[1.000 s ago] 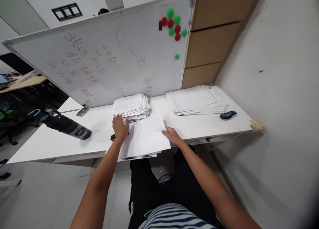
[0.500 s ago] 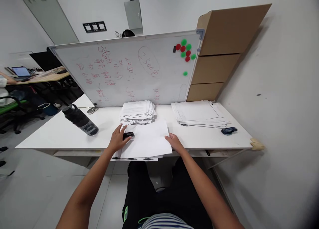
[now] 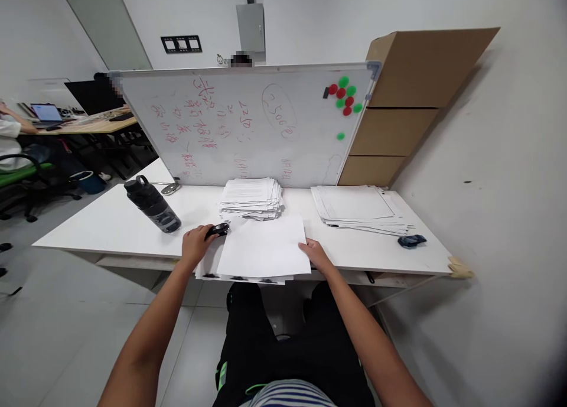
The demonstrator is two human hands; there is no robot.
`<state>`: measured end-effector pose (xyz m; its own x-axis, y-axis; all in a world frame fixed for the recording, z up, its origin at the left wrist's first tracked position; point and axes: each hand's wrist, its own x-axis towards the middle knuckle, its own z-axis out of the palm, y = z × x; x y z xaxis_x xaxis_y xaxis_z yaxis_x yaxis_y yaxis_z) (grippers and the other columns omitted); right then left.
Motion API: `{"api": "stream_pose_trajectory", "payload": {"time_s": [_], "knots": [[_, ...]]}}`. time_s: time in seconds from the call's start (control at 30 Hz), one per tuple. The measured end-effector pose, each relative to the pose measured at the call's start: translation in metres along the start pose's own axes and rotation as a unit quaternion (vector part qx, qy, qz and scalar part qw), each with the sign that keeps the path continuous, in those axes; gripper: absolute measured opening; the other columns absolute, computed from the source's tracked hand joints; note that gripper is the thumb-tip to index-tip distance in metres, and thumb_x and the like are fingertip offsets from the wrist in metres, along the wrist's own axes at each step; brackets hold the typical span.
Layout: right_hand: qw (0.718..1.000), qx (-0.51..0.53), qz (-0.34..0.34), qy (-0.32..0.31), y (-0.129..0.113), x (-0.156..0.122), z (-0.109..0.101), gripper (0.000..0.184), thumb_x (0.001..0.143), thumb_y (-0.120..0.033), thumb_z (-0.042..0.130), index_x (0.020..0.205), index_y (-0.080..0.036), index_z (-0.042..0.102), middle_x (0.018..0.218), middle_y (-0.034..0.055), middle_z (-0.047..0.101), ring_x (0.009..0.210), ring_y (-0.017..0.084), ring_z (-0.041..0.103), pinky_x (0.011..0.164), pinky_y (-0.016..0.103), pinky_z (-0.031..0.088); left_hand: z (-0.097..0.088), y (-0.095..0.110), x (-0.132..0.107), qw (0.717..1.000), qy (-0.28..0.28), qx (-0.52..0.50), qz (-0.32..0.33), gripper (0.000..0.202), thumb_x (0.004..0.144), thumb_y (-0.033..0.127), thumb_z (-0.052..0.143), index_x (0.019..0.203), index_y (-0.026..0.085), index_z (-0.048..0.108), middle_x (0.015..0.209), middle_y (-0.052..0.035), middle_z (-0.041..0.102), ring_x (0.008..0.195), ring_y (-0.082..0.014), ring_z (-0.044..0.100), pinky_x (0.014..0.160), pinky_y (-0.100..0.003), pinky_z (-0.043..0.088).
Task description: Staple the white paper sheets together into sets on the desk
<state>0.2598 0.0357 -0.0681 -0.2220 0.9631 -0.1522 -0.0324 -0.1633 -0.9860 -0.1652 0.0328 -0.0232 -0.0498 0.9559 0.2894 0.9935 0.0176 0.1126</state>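
Note:
A small stack of white sheets point(image 3: 264, 251) lies at the near edge of the white table point(image 3: 110, 224), overhanging it slightly. My left hand point(image 3: 195, 244) is closed round a small black object, likely a stapler point(image 3: 218, 231), at the stack's left top corner. My right hand point(image 3: 315, 254) rests flat on the stack's right edge, fingers apart. Behind the sheets sits a thick pile of folded papers point(image 3: 251, 198).
A black bottle point(image 3: 153, 205) lies on its side at the left. A flat paper pile point(image 3: 359, 209) and a small dark object point(image 3: 411, 240) are at the right. A whiteboard point(image 3: 248, 126) stands along the table's back, cardboard boxes point(image 3: 398, 106) beside it. Another person sits at a far-left desk.
My left hand has moved off the sheets and closed on the black object, drawing it slightly left. The camera has tilted up. My right hand stays on the sheets.

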Motion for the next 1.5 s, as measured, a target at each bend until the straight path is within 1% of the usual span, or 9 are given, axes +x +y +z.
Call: {"api": "stream_pose_trajectory", "payload": {"time_s": [0.17, 0.27, 0.4, 0.6, 0.83, 0.97, 1.2, 1.37, 1.5], "knots": [[0.998, 0.008, 0.026, -0.062, -0.003, 0.002, -0.004, 0.043, 0.072, -0.049, 0.074, 0.097, -0.015, 0.073, 0.091, 0.0072, 0.077, 0.084, 0.025, 0.070, 0.079, 0.037, 0.053, 0.001, -0.030, 0.005, 0.983, 0.010, -0.027, -0.183, 0.047, 0.089, 0.052, 0.056, 0.124, 0.023, 0.064, 0.117, -0.0122, 0.068, 0.106, -0.0312, 0.062, 0.081, -0.037, 0.046], [0.995, 0.004, 0.048, -0.090, -0.003, 0.005, -0.007, 0.043, 0.072, -0.050, 0.076, 0.095, -0.014, 0.073, 0.087, 0.0072, 0.077, 0.079, 0.023, 0.070, 0.075, 0.035, 0.053, 0.010, -0.044, 0.011, 0.969, 0.012, -0.057, -0.239, 0.047, 0.086, 0.053, 0.059, 0.123, 0.024, 0.065, 0.116, -0.0127, 0.068, 0.106, -0.0329, 0.062, 0.081, -0.039, 0.046], [0.991, -0.001, 0.071, -0.112, 0.000, 0.008, -0.011, 0.043, 0.072, -0.050, 0.077, 0.093, -0.014, 0.073, 0.085, 0.0070, 0.076, 0.073, 0.020, 0.069, 0.070, 0.031, 0.053, 0.027, -0.050, 0.015, 0.964, 0.037, -0.084, -0.248, 0.045, 0.086, 0.051, 0.060, 0.120, 0.022, 0.067, 0.115, -0.0135, 0.068, 0.105, -0.0320, 0.061, 0.083, -0.040, 0.046], [0.988, -0.020, 0.102, -0.114, -0.004, 0.007, -0.010, 0.040, 0.071, -0.049, 0.078, 0.090, -0.014, 0.073, 0.085, 0.0075, 0.077, 0.074, 0.020, 0.069, 0.069, 0.030, 0.053, 0.045, -0.039, 0.008, 0.959, 0.144, -0.047, -0.240, 0.045, 0.089, 0.049, 0.058, 0.120, 0.017, 0.066, 0.112, -0.0157, 0.065, 0.105, -0.0317, 0.057, 0.090, -0.042, 0.043], [0.983, -0.057, 0.136, -0.113, -0.012, 0.010, -0.007, 0.034, 0.072, -0.044, 0.078, 0.086, -0.014, 0.073, 0.082, 0.0072, 0.076, 0.072, 0.020, 0.068, 0.064, 0.028, 0.052, 0.046, -0.039, 0.007, 0.959, 0.140, -0.063, -0.239, 0.045, 0.090, 0.048, 0.058, 0.121, 0.017, 0.065, 0.113, -0.0160, 0.062, 0.107, -0.0315, 0.054, 0.092, -0.044, 0.042], [0.982, -0.099, 0.135, -0.086, -0.012, 0.009, -0.002, 0.028, 0.077, -0.042, 0.072, 0.083, -0.015, 0.072, 0.078, 0.0064, 0.075, 0.071, 0.020, 0.067, 0.061, 0.027, 0.049, 0.046, -0.038, 0.007, 0.958, 0.138, -0.069, -0.240, 0.045, 0.090, 0.048, 0.057, 0.122, 0.018, 0.064, 0.114, -0.0156, 0.062, 0.107, -0.0319, 0.054, 0.094, -0.045, 0.041], [0.983, -0.124, 0.129, -0.030, -0.023, -0.001, 0.023, 0.022, 0.079, -0.036, 0.065, 0.079, -0.015, 0.070, 0.075, 0.0060, 0.073, 0.069, 0.021, 0.065, 0.060, 0.029, 0.046, 0.042, -0.036, 0.007, 0.960, 0.124, -0.076, -0.241, 0.046, 0.091, 0.048, 0.055, 0.123, 0.017, 0.063, 0.114, -0.0163, 0.061, 0.110, -0.0328, 0.053, 0.094, -0.046, 0.040], [0.986, -0.057, 0.152, -0.023, -0.032, -0.003, 0.053, 0.024, 0.079, -0.040, 0.068, 0.086, -0.017, 0.071, 0.082, 0.0084, 0.075, 0.073, 0.023, 0.067, 0.061, 0.031, 0.049, 0.038, -0.033, 0.006, 0.958, 0.119, -0.071, -0.250, 0.046, 0.091, 0.049, 0.055, 0.124, 0.018, 0.064, 0.115, -0.0148, 0.062, 0.109, -0.0314, 0.054, 0.095, -0.044, 0.040], [0.988, -0.042, 0.147, -0.018, -0.027, -0.001, 0.074, 0.027, 0.083, -0.040, 0.065, 0.097, -0.017, 0.070, 0.086, 0.0093, 0.075, 0.080, 0.025, 0.069, 0.064, 0.032, 0.052, 0.035, -0.030, 0.005, 0.959, 0.118, -0.067, -0.249, 0.046, 0.090, 0.048, 0.056, 0.124, 0.017, 0.064, 0.115, -0.0149, 0.062, 0.107, -0.0307, 0.055, 0.093, -0.042, 0.041]]}}
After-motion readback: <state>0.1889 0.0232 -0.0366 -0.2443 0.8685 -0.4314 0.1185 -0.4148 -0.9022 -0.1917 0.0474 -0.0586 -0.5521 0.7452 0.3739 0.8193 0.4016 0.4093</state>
